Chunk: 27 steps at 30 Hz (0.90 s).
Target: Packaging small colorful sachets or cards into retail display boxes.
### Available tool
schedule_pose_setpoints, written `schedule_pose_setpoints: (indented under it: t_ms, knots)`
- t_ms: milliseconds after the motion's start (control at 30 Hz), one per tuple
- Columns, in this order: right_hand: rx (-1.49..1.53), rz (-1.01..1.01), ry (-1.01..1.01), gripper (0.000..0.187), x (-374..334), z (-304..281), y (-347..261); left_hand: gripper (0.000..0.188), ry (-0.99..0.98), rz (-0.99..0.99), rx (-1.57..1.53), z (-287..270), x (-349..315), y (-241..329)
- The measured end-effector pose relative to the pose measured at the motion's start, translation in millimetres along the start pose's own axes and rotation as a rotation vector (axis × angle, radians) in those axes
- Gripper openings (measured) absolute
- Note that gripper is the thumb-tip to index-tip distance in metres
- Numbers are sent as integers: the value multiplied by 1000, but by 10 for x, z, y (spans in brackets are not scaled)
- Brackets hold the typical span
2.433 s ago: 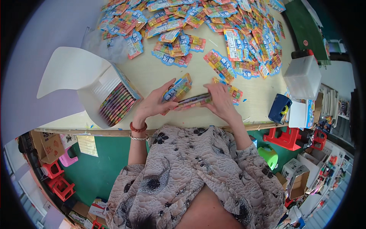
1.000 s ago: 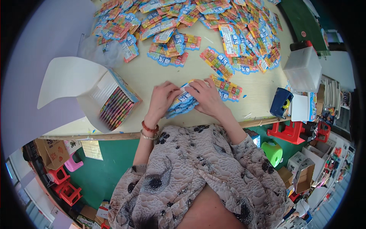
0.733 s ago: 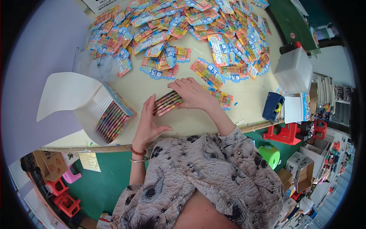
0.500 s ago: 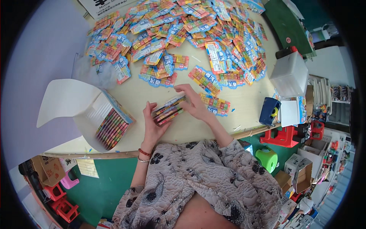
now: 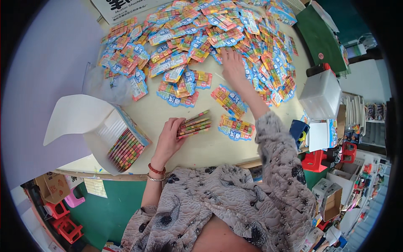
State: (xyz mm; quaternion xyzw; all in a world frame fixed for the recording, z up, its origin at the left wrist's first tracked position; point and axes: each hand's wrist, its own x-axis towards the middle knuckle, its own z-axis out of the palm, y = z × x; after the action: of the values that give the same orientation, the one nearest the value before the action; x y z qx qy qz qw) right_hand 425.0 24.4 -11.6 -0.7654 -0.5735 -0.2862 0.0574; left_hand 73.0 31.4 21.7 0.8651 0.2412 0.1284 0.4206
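My left hand is closed around one end of a small stack of flat colourful packets, held edge-up above the table, their free ends slightly fanned. My right hand reaches far forward, fingers stretched out over the near side of a large heap of the same packets, which have blue wavy-edged headers. Whatever lies beneath its palm is hidden. Two loose packets, one tilted and one lower, lie between the heap and me. At the left an open white box holds a tight row of packets.
A crumpled clear plastic bag lies behind the box. On the right are a translucent container, a dark blue tape dispenser and a green box-like object. A printed carton stands at the back. Red stools are beyond the table edge.
My right hand has left the stack and moved forward to the heap. My left hand keeps the stack, which now sits fanned and slightly farther right. The view has shifted a little.
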Motion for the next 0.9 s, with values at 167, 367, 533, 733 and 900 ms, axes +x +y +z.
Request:
schedule_pose_setpoints:
  t_ms: [167,367,533,733,900]
  knots:
    - [-68,-56,-299,71,407,241,144,56,33,-34,20,10,67,21]
    - [84,-196,-332,67,320,-4,289,55,57,21,-107,-4,90,17]
    - [282,-126,-309,60,-435,-846,-207,53,41,37,-161,38,32,-83]
    - [411,-46,-223,57,-1284,-1425,-594,48,-74,42,-229,22,-201,-20]
    - [679,306,-390,53,-1372,-1540,-445,50,-128,16,-213,39,-439,90]
